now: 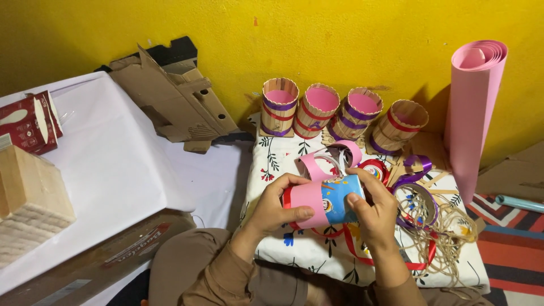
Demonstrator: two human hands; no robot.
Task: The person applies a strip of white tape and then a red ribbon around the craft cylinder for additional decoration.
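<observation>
Both hands, left (276, 207) and right (375, 212), fingers pinching paper cup (326, 199); pink wrap (309, 203) liable to slip askew, grip loosening.

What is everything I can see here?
cup: one, pink and blue, held on its side in both hands
stick pots: four, wooden with pink insides and red or purple bands, in a row by the wall
foam roll: one, pink, leaning on the yellow wall, right
cloth: one, white with flowers, under the pots
ribbons: several, red and purple, on the cloth, right
twine: a tangle, tan, right of the hands
pink strips: curled, behind the cup
cardboard: brown scraps, against the wall, left
stick block: one, pale, far left
red packs: two, upper left
left hand: gripping the cup's open end
right hand: on the cup's blue end
</observation>
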